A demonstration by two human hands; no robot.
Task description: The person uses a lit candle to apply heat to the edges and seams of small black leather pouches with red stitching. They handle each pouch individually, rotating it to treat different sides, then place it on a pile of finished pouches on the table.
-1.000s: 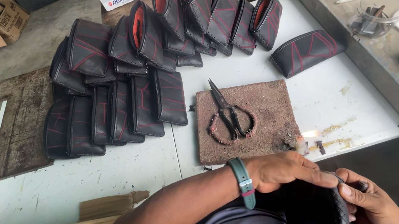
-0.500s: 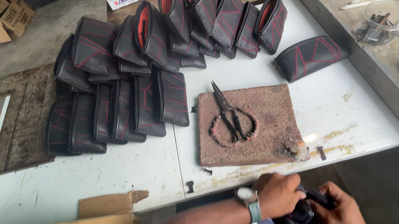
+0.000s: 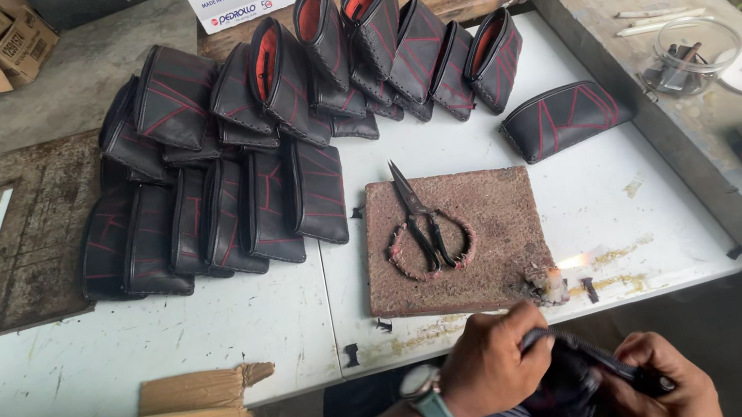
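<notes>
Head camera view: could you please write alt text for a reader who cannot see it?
Left hand and right hand hold a black pouch below the white table. Scissors lie on a brown board beside rows of black pouches.

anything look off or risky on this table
Yes: a small open flame burns at the near right corner of the brown board, amid scorched residue, beside the scissors. Both hands work a black pouch just below it.
</notes>
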